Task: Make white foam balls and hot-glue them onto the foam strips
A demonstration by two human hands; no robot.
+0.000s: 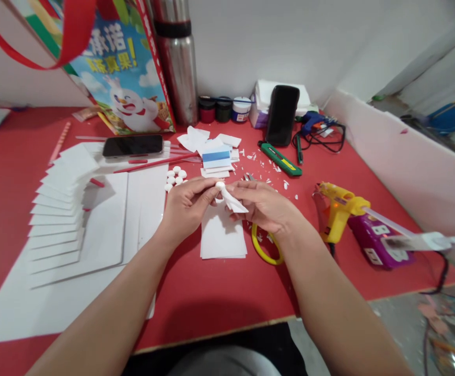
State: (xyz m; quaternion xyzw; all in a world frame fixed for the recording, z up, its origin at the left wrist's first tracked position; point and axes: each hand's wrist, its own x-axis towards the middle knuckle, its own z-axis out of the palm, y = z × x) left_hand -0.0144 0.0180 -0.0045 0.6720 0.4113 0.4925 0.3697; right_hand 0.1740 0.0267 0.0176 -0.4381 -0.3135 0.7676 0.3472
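Over the middle of the red table, both my hands meet at a small white paper piece [234,201] with a rounded end at the top and a pointed tail. My left hand [190,204] pinches it by the rounded end. From the other side, the fingers of my right hand [260,202] close on its folded part. Beneath them lies a stack of white paper sheets [223,240]. Yellow-handled scissors [267,258] rest partly hidden under my right hand. Small white round pieces [176,176] sit just beyond my left hand, some covered by it.
At left, a curved white card staircase [57,216] stands on white board. A phone [133,146], paper scraps [216,156] and a green cutter [281,159] lie farther back. A yellow glue gun [340,209] leans on a purple box [380,243]. Behind are a bag [129,78] and steel flask [178,73].
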